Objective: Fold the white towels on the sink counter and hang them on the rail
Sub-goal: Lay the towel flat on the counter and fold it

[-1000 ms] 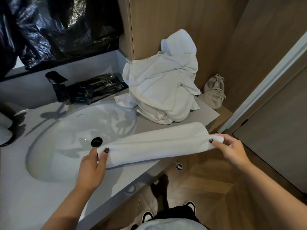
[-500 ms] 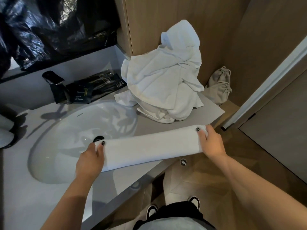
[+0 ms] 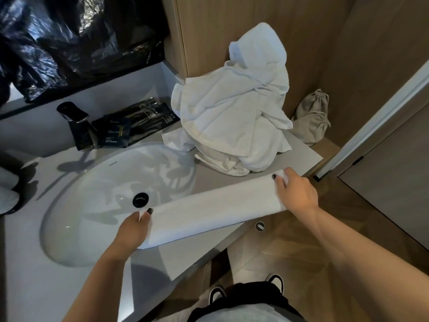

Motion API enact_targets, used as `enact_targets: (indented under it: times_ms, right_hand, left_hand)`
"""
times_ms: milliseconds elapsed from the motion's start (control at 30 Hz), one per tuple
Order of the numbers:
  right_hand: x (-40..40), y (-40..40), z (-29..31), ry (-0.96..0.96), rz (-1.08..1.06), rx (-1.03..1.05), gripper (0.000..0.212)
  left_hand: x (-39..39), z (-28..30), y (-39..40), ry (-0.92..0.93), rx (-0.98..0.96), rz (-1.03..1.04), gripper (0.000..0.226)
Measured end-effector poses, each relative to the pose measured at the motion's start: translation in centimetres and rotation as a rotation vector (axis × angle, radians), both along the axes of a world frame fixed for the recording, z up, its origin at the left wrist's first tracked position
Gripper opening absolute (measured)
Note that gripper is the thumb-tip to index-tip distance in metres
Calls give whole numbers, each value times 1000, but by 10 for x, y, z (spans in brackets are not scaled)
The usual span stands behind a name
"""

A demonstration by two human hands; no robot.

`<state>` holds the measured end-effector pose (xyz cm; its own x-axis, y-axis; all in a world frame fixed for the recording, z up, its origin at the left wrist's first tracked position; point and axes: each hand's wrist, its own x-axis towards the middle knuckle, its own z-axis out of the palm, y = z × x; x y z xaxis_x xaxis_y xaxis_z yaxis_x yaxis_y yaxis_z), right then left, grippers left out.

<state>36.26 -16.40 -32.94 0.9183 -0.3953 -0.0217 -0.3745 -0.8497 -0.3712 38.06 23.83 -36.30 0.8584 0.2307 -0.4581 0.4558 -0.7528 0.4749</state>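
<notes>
Folded towel (image 3: 213,214): we pinch its ends, left hand (image 3: 134,231) and right hand (image 3: 298,194) clamped; the left end overhangs the basin (image 3: 76,228), so slackening risks unfolding.

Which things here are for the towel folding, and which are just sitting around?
For the job:
- folded towel, held at its ends by the left hand and right hand
- towel pile
- sink counter

Just lying about:
- black packets
- faucet
- beige drawstring bag
- black plastic sheet
</notes>
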Motion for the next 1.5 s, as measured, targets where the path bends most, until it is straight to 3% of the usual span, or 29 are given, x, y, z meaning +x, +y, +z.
enact_targets:
  times_ms: [100, 300, 367, 433, 533, 633, 700, 767, 833, 900, 1033, 1200, 1367, 1500]
  right_hand:
    - [8, -3, 6, -77, 158, -212, 23]
    - [32, 1, -3, 214, 111, -239, 23]
    - [39, 4, -3, 267, 84, -237, 27]
    - [47, 5, -1, 349, 89, -263, 26]
    - [56, 9, 3, 471, 124, -318, 28]
    - [56, 11, 6, 516, 133, -323, 30]
    - [49, 11, 9, 429, 209, -478, 27]
    - [42, 12, 7, 122, 416, -668, 31]
    - [33, 31, 3, -247, 691, -574, 36]
    - [22, 65, -8, -371, 876, -350, 32]
    - [4, 103, -29, -41, 831, -38, 53]
    - [22, 75, -24, 20, 975, -165, 64]
    - [28, 45, -18, 91, 1026, -160, 73]
    - [38, 14, -11, 145, 1132, -139, 83]
  left_hand:
    - [-5, 2, -9, -40, -105, 95, 48]
    - [-10, 9, -16, -90, -29, 111, 43]
    - [-9, 18, -20, -88, 179, 12, 24]
    - [-6, 30, -35, -229, 355, -150, 32]
    - [-3, 39, -84, -486, 196, -443, 41]
    - [-3, 31, -123, -366, 201, -657, 50]
    - [-4, 18, -127, -310, 279, -680, 55]
    - [-5, 11, -126, -320, 313, -694, 57]
    - [-4, 8, -126, -333, 322, -698, 58]
    - [-4, 7, -127, -322, 354, -694, 59]
    - [-8, 8, -126, -316, 336, -659, 68]
    - [-16, 6, -111, -243, 357, -550, 73]
    - [-23, 18, -88, -232, 366, -501, 90]
    - [-11, 16, -61, -174, 245, -608, 88]
